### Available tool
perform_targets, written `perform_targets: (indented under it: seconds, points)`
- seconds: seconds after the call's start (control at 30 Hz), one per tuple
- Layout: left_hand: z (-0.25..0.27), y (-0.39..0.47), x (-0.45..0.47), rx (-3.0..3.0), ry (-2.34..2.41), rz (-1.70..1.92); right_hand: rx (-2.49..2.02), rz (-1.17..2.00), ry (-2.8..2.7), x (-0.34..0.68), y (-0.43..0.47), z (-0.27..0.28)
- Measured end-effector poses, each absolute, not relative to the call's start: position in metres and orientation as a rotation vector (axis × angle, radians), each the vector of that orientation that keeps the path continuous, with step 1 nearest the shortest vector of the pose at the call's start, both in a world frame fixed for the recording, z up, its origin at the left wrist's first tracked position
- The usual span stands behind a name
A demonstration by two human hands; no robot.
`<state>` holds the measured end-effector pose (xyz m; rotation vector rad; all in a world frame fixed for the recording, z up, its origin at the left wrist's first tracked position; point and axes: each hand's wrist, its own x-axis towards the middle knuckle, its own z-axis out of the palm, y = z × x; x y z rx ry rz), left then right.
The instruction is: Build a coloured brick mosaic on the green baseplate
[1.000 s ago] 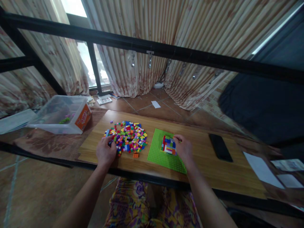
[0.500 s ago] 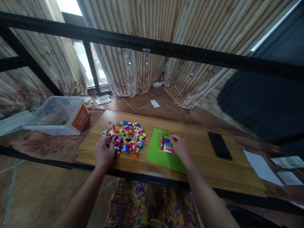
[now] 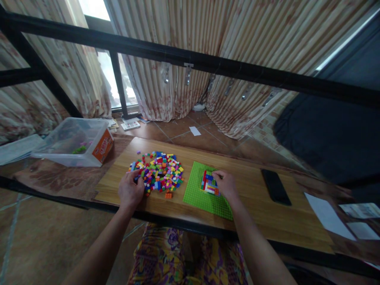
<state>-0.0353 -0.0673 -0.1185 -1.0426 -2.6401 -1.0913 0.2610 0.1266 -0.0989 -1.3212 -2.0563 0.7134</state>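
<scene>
A green studded baseplate (image 3: 197,192) lies on the wooden board, bearing a small multicoloured brick structure (image 3: 210,188) with red, blue and white parts. My right hand (image 3: 227,185) is at the structure's right side, thumb and finger pinched together; whatever they grip is too small to make out. On the left a heap of loose toy bricks (image 3: 163,172) is spread out. My left hand (image 3: 130,189) rests at the heap's left edge with its fingers curled in, and I cannot make out what is between them. A loose orange brick (image 3: 168,195) sits in front of the heap.
The wooden board (image 3: 252,215) carries a black phone (image 3: 275,187) on the right. A clear plastic box (image 3: 71,144) with an orange label stands left of the board. Papers (image 3: 329,215) lie at the far right. A black metal rail (image 3: 148,48) crosses above the far side.
The whole view has shifted slightly. Both hands keep nearly the same places, the right one still pinched at the brick structure and the left at the heap.
</scene>
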Motion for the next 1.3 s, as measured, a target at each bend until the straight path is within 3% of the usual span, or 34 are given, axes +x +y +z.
perform_targets:
  seconds: [0.83,1.3]
  points:
    - [-0.115,-0.067,-0.037,-1.038,-2.684,-1.047,-1.542,1.086,-1.761,0.257,0.142,-0.107]
    - [-0.114,-0.067,-0.038,-1.071,-2.672,-1.043,-1.567,0.964,-1.808,0.253,0.137,-0.099]
